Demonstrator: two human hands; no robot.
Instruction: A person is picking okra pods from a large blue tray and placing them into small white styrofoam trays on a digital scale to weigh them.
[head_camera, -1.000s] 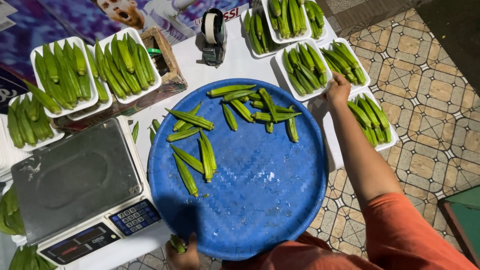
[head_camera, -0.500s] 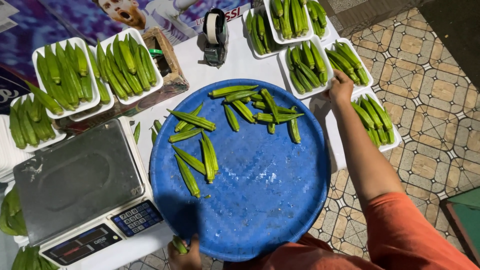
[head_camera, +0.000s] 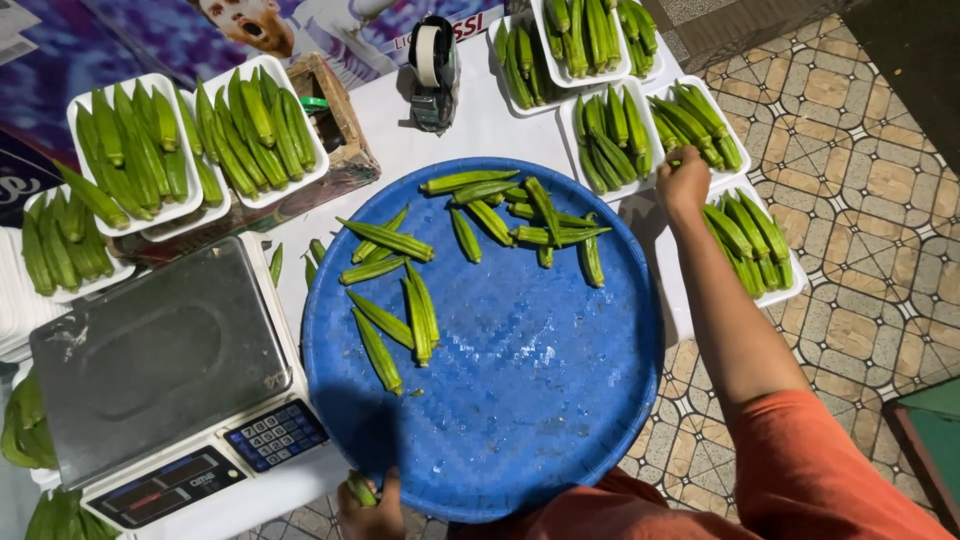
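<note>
- Okra tray (head_camera: 700, 125), a white foam tray packed with green pods, sits at the table's far right edge beyond the round blue tray (head_camera: 520, 400).
- Right hand (head_camera: 684, 180) rests on that okra tray's near corner, fingers curled shut against it; since a second ago it has stayed put.
- Left hand (head_camera: 370, 510) sits at the blue tray's near rim, fingers closed on a single okra pod (head_camera: 360, 489), as before.
- Weighing scale (head_camera: 160, 370) stands just left, unchanged.
</note>
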